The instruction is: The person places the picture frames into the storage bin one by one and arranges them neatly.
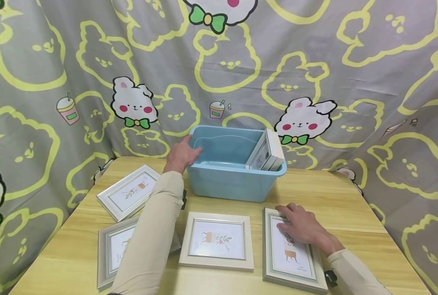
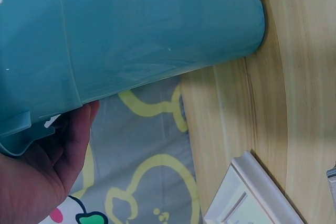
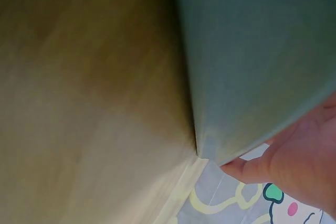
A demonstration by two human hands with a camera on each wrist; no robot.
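Note:
A light-blue plastic bin (image 1: 230, 184) stands at the back of the table. My left hand (image 1: 182, 155) grips the rim at its left end; in the left wrist view the fingers (image 2: 79, 145) are curled under the lip. On the right lies a grey-green picture frame (image 1: 293, 276) with a printed picture. My right hand (image 1: 302, 223) holds it at the far end, thumb over the picture and fingers at the far edge. The right wrist view has the frame's side (image 3: 252, 66) very close, with the hand (image 3: 299, 166) at its far corner.
Picture frames (image 1: 272, 151) lean upright inside the bin's right end. A cream frame (image 1: 216, 265) lies flat in front of it. Further left lie a white frame (image 1: 110, 196) and a greyish frame (image 1: 104, 254), partly under my left sleeve. A patterned curtain (image 1: 237, 102) hangs behind the table.

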